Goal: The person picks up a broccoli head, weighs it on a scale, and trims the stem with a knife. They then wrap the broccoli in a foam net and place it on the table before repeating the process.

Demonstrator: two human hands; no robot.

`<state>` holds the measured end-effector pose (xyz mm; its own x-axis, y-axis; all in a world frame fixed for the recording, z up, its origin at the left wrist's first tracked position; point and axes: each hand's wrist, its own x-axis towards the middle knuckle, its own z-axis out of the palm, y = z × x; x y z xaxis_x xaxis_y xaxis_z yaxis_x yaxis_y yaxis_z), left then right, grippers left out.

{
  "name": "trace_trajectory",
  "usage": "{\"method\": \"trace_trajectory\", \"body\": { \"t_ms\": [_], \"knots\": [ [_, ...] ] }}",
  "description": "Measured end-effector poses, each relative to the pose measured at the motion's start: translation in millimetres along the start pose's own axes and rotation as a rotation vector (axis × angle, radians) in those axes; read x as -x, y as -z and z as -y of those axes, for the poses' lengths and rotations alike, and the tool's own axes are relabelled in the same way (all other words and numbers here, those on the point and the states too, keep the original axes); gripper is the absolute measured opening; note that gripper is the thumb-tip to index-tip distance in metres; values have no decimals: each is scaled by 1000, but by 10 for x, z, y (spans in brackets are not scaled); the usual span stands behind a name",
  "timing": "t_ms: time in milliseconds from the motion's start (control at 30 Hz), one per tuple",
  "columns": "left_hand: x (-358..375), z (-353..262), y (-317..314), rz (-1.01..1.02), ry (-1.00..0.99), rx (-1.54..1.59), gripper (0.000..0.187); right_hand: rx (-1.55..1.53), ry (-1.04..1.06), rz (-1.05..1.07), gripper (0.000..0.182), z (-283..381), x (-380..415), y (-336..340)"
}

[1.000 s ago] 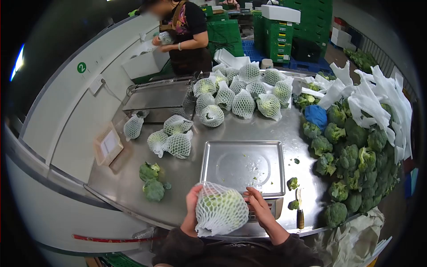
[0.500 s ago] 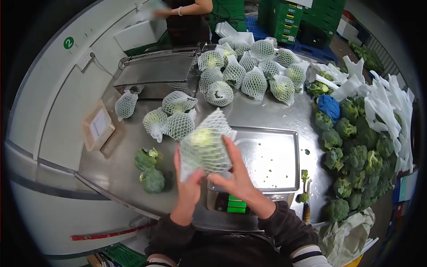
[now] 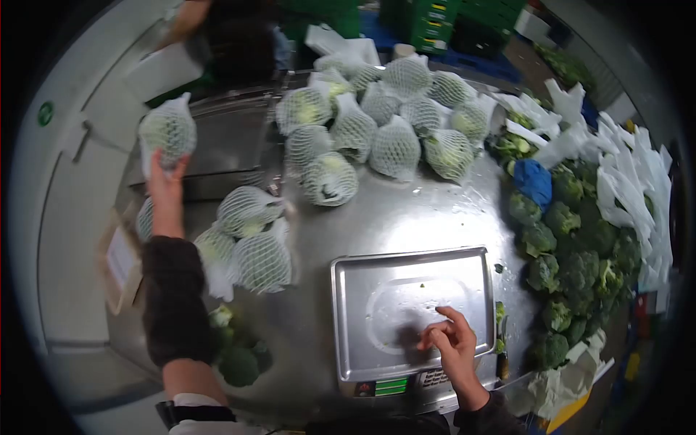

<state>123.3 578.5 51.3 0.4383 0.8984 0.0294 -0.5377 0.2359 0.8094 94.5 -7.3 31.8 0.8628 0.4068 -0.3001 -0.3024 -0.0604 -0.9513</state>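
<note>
At the upper left, my left hand (image 3: 167, 177) is closed on a broccoli head in a white foam net (image 3: 168, 130), held up over the stainless steel box. My right hand (image 3: 455, 344) hovers above the scale's metal tray (image 3: 355, 290), fingers loosely bent and apart, holding nothing. A few green crumbs lie on the tray, and the scale's green display (image 3: 391, 387) shows at its front edge. Several netted broccoli heads (image 3: 262, 259) rest on the table below my left hand. Bare broccoli (image 3: 239, 365) sits near my left forearm, blurred.
More netted heads (image 3: 395, 148) are grouped at the table's back. On the right is a heap of bare broccoli (image 3: 580, 254) with a blue wrapped bundle (image 3: 533, 183) and white foam nets (image 3: 631, 181). A knife (image 3: 503, 365) lies beside the scale. Another person (image 3: 243, 43) stands behind.
My left hand has carried the netted broccoli from the middle to the upper left. My right hand has let go of it and is now over the scale tray. The view has shifted.
</note>
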Motion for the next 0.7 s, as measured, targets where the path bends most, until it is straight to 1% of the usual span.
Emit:
{"method": "trace_trajectory", "body": {
  "t_ms": [33,67,100,133,167,200,233,267,300,333,367,433,467,500,533,567,600,633,667,700],
  "knots": [
    [-241,43,-38,27,-88,-83,39,-30,-31,-38,39,-37,33,52],
    [-628,133,99,134,-191,-370,40,-59,-60,-97,36,-54,75,117],
    [-987,173,286,300,-441,-860,42,-81,-54,-107,32,-74,97,137],
    [-1317,215,440,402,-645,-1178,43,-98,-81,-108,32,-83,110,133],
    [-1657,251,682,470,-816,-1417,45,-113,-105,-112,32,-92,109,126],
    [-1945,347,925,517,-999,-1579,46,-121,-102,-107,32,-115,107,105],
    [-2249,437,1210,524,-1240,-1649,48,-134,-95,-87,32,-138,100,84],
    [-2321,375,1233,539,-1059,-1532,48,-107,-67,-86,32,-152,96,76],
    [-2191,355,1177,486,-792,-1385,49,-81,-39,-61,32,-156,82,80],
    [-2137,280,1179,437,-633,-1268,49,-94,-52,-57,32,-151,59,100],
    [-2089,207,1182,399,-530,-1168,50,-93,-43,-68,32,-113,53,153],
    [-1936,131,1206,355,-399,-1009,51,67,91,-109,33,-2,14,297],
    [-1868,123,1204,347,-353,-951,51,190,135,-168,34,36,1,439],
    [-1786,98,1211,336,-317,-902,52,373,234,-270,34,-2,-11,632],
    [-1671,81,1209,331,-287,-857,52,532,270,-395,36,-39,-22,854],
    [-1543,91,1213,332,-257,-833,53,684,261,-469,37,-2,-12,1106],
    [-1382,76,1219,326,-234,-814,53,922,326,-607,38,85,2,1319],
    [-1161,50,1214,316,-211,-806,54,1159,488,-681,45,168,23,1601],
    [-847,-10,1261,315,-188,-779,54,1248,499,-721,53,259,80,1863],
    [-579,12,1216,312,-163,-804,55,1295,544,-830,57,307,123,2144]
  ]
}}
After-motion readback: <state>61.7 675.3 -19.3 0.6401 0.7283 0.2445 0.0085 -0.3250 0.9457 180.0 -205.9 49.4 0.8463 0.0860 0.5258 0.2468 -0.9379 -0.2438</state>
